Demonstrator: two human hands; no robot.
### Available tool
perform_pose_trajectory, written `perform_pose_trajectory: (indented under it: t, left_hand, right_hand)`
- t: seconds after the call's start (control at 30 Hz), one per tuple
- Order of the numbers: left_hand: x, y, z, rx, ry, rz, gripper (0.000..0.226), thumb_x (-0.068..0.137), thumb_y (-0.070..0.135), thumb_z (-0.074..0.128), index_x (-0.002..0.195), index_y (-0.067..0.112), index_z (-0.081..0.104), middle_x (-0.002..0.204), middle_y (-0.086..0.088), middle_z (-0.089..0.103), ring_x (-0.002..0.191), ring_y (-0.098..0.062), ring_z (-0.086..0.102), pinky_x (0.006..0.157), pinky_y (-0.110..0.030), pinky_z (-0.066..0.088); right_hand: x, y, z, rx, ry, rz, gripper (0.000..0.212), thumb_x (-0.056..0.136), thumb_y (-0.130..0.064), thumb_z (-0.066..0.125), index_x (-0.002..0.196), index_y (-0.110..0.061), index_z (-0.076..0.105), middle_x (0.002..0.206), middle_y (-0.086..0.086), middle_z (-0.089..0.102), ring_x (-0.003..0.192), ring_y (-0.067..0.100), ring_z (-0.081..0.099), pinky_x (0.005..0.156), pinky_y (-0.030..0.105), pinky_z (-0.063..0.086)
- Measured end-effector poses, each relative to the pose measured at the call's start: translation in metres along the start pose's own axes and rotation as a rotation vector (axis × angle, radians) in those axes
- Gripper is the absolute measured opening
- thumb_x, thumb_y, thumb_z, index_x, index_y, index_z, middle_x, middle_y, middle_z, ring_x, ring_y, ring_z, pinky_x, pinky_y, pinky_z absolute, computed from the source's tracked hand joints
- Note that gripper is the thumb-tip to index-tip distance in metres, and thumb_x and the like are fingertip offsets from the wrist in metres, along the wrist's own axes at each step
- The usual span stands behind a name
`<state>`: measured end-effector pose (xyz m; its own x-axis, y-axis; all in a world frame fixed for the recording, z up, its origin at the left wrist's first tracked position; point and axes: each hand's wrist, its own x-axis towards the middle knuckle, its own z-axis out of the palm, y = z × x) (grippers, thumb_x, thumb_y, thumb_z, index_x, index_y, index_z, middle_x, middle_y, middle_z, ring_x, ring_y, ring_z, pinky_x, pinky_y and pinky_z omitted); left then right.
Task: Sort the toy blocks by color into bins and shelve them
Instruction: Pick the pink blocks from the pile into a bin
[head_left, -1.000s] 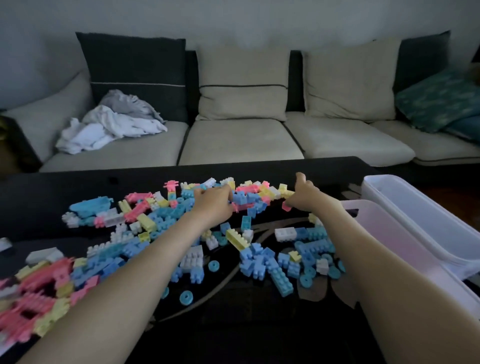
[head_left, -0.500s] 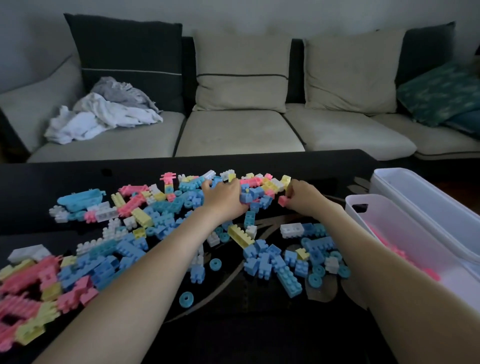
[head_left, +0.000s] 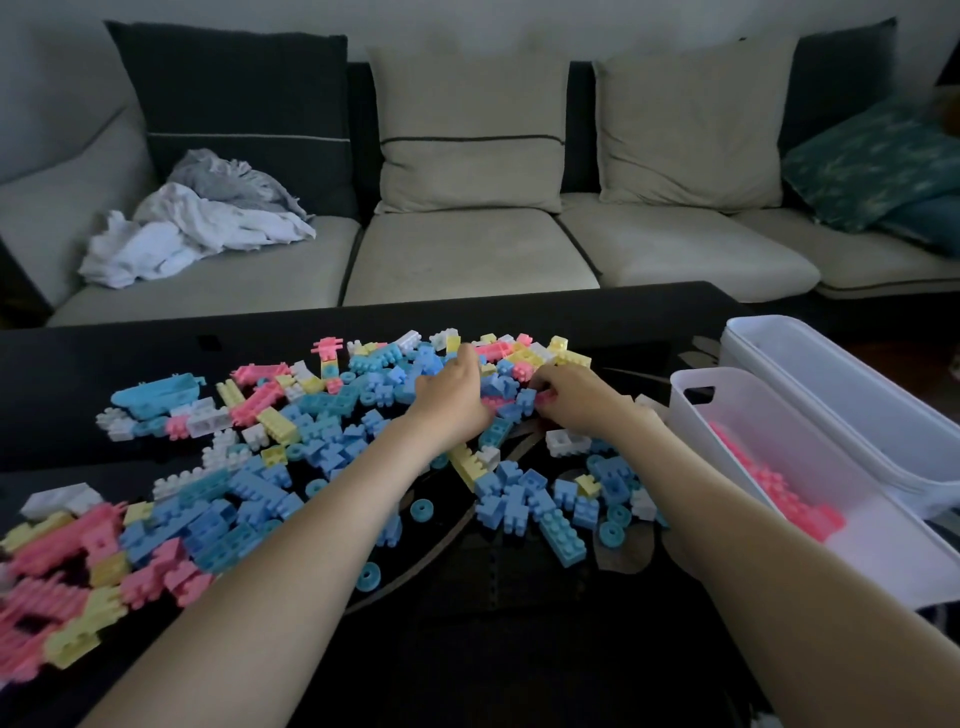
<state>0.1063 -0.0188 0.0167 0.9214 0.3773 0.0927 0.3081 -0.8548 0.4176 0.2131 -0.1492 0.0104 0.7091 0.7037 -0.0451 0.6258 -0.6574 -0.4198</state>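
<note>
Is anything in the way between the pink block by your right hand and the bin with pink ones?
Nothing visible blocks it. Between the pink block at the right hand and the open bin lie only a few white blocks, low on the table; lifting should clear them.

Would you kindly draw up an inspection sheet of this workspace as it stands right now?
Surface: dark glossy coffee table, mostly covered on its left and centre.
Job's things: toy blocks in pink, blue, yellow and white, still mixed; near bin holds pink blocks; far bin shows no contents.
Clutter: nothing seen.
Hands: left hand has its fingers curled down into the pile, hold unclear; right hand seems to pinch a pink block.
Cables: nothing seen.
Surroundings: sofa behind the table, with crumpled cloths and a teal cushion.
</note>
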Motion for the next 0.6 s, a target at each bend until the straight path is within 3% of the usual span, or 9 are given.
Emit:
perform_pose_trajectory:
  t: [0.13, 0.2, 0.33, 0.47, 0.6]
  left_hand:
    - [-0.006, 0.004, -0.011, -0.099, 0.016, -0.047, 0.040, 0.089, 0.036, 0.060, 0.118, 0.017, 0.041, 0.103, 0.005, 0.053, 0.096, -0.018, 0.055, 0.096, -0.043, 0.042]
    - [-0.011, 0.006, -0.018, -0.173, 0.032, -0.073, 0.031, 0.091, 0.029, 0.056, 0.117, 0.016, 0.044, 0.101, 0.000, 0.059, 0.091, -0.020, 0.059, 0.085, -0.039, 0.049]
    - [-0.020, 0.012, -0.031, -0.235, 0.111, -0.051, 0.014, 0.098, 0.022, 0.045, 0.108, 0.014, 0.051, 0.098, 0.001, 0.058, 0.071, -0.009, 0.054, 0.057, -0.023, 0.040]
    - [-0.027, 0.024, -0.039, -0.399, 0.125, -0.092, 0.016, 0.099, 0.024, 0.044, 0.103, 0.014, 0.055, 0.086, 0.013, 0.051, 0.073, -0.002, 0.048, 0.062, -0.018, 0.039]
    - [-0.030, 0.054, -0.037, -0.729, 0.053, -0.138, 0.016, 0.094, 0.030, 0.051, 0.104, 0.021, 0.059, 0.103, 0.004, 0.059, 0.094, -0.011, 0.055, 0.077, -0.026, 0.045]
  right_hand:
    - [-0.011, 0.001, -0.003, 0.006, 0.023, 0.033, 0.034, 0.095, -0.019, 0.047, 0.128, -0.016, 0.053, 0.124, 0.006, 0.055, 0.103, 0.021, 0.055, 0.079, 0.028, 0.045]
    - [-0.018, 0.001, -0.007, 0.029, 0.048, 0.030, 0.033, 0.095, -0.018, 0.045, 0.126, -0.014, 0.054, 0.123, 0.008, 0.057, 0.101, 0.020, 0.055, 0.078, 0.026, 0.043]
    - [-0.031, -0.003, -0.018, 0.073, 0.108, 0.018, 0.024, 0.094, -0.020, 0.048, 0.113, -0.015, 0.061, 0.113, 0.005, 0.061, 0.088, 0.014, 0.054, 0.073, 0.024, 0.041]
    - [-0.050, -0.007, -0.034, 0.130, 0.127, 0.014, 0.020, 0.094, -0.021, 0.050, 0.110, -0.017, 0.061, 0.106, 0.001, 0.061, 0.085, 0.012, 0.056, 0.066, 0.021, 0.042]
    - [-0.079, -0.003, -0.066, 0.176, 0.154, 0.021, 0.017, 0.093, -0.020, 0.051, 0.106, -0.019, 0.062, 0.098, -0.003, 0.061, 0.081, 0.010, 0.055, 0.063, 0.020, 0.042]
